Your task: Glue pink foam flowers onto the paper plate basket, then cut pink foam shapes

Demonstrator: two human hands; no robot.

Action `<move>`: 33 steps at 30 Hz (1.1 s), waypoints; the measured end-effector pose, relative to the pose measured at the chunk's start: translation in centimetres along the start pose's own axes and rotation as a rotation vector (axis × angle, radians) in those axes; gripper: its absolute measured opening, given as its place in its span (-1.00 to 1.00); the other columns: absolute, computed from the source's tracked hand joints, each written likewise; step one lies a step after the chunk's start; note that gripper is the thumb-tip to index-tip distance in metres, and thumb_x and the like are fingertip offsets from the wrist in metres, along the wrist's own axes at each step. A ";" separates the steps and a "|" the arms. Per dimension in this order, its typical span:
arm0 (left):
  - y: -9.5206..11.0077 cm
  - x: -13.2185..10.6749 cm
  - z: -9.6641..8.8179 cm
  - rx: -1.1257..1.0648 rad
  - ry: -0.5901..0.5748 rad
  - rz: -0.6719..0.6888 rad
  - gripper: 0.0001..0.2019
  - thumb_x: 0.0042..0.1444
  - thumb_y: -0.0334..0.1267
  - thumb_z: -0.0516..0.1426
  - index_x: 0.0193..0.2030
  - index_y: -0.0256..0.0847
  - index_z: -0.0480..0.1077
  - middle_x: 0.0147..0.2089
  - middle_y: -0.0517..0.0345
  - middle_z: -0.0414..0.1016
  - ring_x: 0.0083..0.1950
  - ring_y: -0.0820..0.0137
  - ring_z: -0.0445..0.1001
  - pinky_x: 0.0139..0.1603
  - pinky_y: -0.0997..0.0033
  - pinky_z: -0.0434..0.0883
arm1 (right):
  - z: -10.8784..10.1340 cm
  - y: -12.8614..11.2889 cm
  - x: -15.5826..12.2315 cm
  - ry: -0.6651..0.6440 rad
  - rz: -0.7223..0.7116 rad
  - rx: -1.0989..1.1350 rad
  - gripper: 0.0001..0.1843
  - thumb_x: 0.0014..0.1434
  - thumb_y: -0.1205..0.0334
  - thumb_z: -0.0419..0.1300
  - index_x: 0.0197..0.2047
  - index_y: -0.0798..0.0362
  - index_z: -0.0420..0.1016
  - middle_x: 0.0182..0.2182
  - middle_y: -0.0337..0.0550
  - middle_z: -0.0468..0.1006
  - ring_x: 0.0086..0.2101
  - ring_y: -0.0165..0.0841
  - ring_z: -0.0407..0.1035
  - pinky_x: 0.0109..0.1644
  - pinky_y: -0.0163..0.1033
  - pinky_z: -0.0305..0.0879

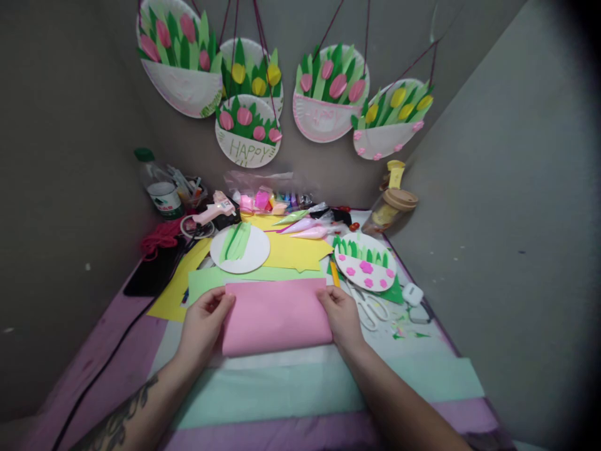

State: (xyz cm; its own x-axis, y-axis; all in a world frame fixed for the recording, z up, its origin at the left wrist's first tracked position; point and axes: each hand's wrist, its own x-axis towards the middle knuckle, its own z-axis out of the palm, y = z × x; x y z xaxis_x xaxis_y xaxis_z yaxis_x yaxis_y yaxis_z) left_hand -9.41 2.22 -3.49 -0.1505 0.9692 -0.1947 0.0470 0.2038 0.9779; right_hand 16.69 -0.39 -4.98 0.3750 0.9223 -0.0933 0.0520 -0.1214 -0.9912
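A folded sheet of pink paper (277,319) is held up above the table between my two hands. My left hand (206,313) pinches its upper left corner between thumb and fingers. At the upper right corner my right hand (339,310) grips it the same way, with the fingers partly behind the sheet. The fold runs along the lower edge, nearest me. Just beyond it lie a light green sheet (200,283) and a white paper plate (216,254) with green paper strips on it. White-handled scissors (370,313) rest beside my right hand.
A decorated paper plate (366,279) with pink flowers lies at the right. Yellow paper (295,250), piping bags (312,232), a pink glue gun (218,208), a bottle (159,188) and a lidded cup (389,210) stand or lie farther back. Several tulip plates (328,119) hang on the wall.
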 end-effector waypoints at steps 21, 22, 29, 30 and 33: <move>2.7 1.8 0.1 0.080 0.014 0.192 -0.67 -0.07 -0.05 0.25 -0.26 -0.24 0.38 -0.35 0.15 0.48 -0.35 0.37 0.42 -0.37 0.47 0.32 | 1.2 -2.8 1.3 -0.049 -0.127 0.285 -0.73 -0.10 0.10 0.36 -0.46 0.06 0.40 -0.55 -0.30 0.37 -0.50 -0.43 0.21 -0.41 -0.34 0.13; 3.6 2.1 0.3 0.067 0.008 0.210 -0.67 -0.08 -0.06 0.26 -0.27 -0.25 0.38 -0.36 0.15 0.48 -0.36 0.37 0.42 -0.38 0.47 0.32 | 1.1 -3.5 1.8 -0.051 -0.147 0.284 -0.73 -0.10 0.08 0.36 -0.48 0.07 0.40 -0.55 -0.29 0.37 -0.50 -0.43 0.20 -0.42 -0.33 0.12; 9.8 4.9 1.5 -0.108 0.022 0.382 -0.63 -0.19 -0.11 0.31 -0.24 -0.26 0.43 -0.31 0.12 0.53 -0.33 0.37 0.45 -0.35 0.49 0.34 | 1.4 -8.3 6.0 0.020 -0.384 0.288 -0.72 -0.07 0.09 0.33 -0.58 0.07 0.38 -0.59 -0.30 0.38 -0.50 -0.42 0.20 -0.37 -0.30 0.13; 10.2 5.3 1.6 -0.138 0.032 0.397 -0.61 -0.20 -0.11 0.31 -0.23 -0.26 0.44 -0.30 0.11 0.53 -0.32 0.37 0.45 -0.34 0.49 0.34 | 1.6 -8.6 6.3 0.040 -0.415 0.277 -0.73 -0.06 0.10 0.33 -0.57 0.07 0.38 -0.57 -0.28 0.40 -0.48 -0.40 0.23 -0.34 -0.29 0.16; 10.2 6.1 1.6 -0.197 0.049 0.408 -0.60 -0.21 -0.12 0.32 -0.22 -0.28 0.44 -0.27 0.09 0.53 -0.30 0.38 0.45 -0.31 0.48 0.35 | 2.1 -9.0 6.8 0.068 -0.460 0.273 -0.75 -0.03 0.12 0.31 -0.56 0.08 0.40 -0.53 -0.25 0.44 -0.43 -0.38 0.27 -0.29 -0.27 0.20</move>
State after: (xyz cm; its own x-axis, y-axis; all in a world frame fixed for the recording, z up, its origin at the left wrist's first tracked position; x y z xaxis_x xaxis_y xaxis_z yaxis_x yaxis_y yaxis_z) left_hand -8.30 10.48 5.18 -0.2054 0.9561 0.2091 -0.0760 -0.2286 0.9706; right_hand 16.82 7.72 3.08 0.4294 0.8309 0.3538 -0.0142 0.3979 -0.9173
